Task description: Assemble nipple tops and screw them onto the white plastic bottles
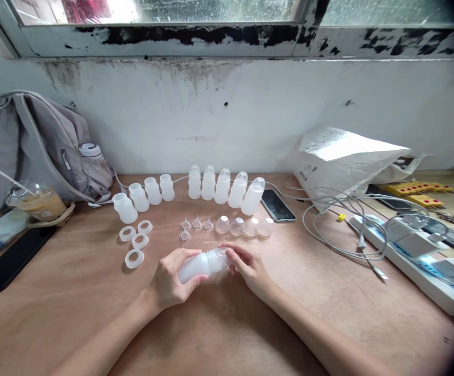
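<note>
My left hand is wrapped round the body of a frosted white bottle, which lies tilted just above the table. At its right end, the fingers of my right hand close on a clear cap over the bottle's neck. Beyond my hands are clear teats and clear dome caps. Several white rings lie to the left. Open bottles stand behind the rings, and several capped bottles stand in a row at the back.
A phone lies right of the capped bottles. Cables and a power strip occupy the right side, before a white bag. At left are a backpack, a drink cup and a black phone.
</note>
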Demonstrator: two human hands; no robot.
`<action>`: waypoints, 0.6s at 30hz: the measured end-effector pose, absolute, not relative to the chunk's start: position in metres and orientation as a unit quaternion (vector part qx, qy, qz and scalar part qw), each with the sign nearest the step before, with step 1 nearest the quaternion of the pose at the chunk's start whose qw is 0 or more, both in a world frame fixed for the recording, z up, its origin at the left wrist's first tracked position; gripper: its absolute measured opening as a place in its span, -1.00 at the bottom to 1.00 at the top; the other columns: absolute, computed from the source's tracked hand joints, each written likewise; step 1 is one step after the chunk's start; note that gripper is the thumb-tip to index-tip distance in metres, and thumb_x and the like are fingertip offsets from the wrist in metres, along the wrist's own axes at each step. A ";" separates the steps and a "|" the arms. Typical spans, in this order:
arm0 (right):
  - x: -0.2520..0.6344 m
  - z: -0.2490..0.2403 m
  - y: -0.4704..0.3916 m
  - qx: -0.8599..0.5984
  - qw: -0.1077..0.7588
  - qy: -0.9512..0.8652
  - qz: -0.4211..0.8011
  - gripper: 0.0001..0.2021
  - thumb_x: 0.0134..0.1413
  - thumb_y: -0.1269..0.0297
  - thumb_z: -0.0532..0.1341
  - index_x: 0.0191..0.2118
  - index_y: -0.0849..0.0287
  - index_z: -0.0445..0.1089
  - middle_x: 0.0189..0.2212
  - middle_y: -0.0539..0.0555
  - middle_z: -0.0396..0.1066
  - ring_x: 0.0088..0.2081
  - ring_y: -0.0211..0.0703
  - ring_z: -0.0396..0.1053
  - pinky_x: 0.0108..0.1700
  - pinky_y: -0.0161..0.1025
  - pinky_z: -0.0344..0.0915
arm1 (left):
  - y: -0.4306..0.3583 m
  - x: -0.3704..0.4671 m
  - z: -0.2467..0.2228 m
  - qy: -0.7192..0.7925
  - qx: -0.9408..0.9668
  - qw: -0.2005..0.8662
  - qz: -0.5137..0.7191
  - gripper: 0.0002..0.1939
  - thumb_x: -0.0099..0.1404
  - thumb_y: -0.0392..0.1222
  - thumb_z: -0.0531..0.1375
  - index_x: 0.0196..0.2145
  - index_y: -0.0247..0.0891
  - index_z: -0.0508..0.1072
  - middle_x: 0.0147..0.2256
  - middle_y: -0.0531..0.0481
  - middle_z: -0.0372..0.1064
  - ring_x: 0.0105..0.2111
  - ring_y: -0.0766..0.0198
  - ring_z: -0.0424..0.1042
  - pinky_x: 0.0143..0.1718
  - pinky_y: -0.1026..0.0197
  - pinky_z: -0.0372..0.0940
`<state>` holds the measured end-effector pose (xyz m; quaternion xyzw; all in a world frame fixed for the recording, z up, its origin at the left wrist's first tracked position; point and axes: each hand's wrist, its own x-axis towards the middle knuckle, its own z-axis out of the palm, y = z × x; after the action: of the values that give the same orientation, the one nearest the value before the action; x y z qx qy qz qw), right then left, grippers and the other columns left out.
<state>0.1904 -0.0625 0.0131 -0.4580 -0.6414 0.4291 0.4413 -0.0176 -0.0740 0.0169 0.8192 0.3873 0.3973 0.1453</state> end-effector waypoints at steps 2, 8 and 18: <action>0.191 0.011 -0.063 -0.459 0.430 -0.646 0.432 -0.64 0.07 0.03 0.06 -0.26 0.24 0.40 -0.61 0.01 0.30 -0.66 -0.30 0.21 -0.61 -0.33 0.14 | -0.074 -0.018 0.017 0.385 0.819 0.146 0.399 -0.65 0.11 -0.11 0.20 -0.15 -0.26 0.32 -0.28 -0.10 0.43 -0.32 0.18 0.43 -0.31 0.17 0.34; 0.191 0.007 -0.063 -0.474 0.409 -0.660 0.416 -0.63 0.08 0.04 0.05 -0.22 0.25 0.39 -0.57 0.05 0.35 -0.64 -0.29 0.24 -0.59 -0.32 0.17 | -0.074 -0.017 0.015 0.386 0.817 0.136 0.406 -0.66 0.10 -0.15 0.22 -0.16 -0.28 0.33 -0.31 -0.09 0.43 -0.34 0.19 0.42 -0.34 0.19 0.34; 0.187 0.006 -0.067 -0.445 0.457 -0.643 0.424 -0.69 0.09 0.09 0.08 -0.20 0.20 0.37 -0.44 0.07 0.36 -0.57 -0.30 0.26 -0.54 -0.32 0.25 | -0.072 -0.015 0.015 0.362 0.820 0.121 0.426 -0.62 0.09 -0.15 0.23 -0.13 -0.26 0.29 -0.29 -0.10 0.41 -0.34 0.18 0.40 -0.34 0.18 0.32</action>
<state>0.1872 -0.0669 0.0057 -0.4451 -0.6431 0.4237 0.4569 -0.0153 -0.0724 0.0153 0.8204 0.3622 0.4256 0.1212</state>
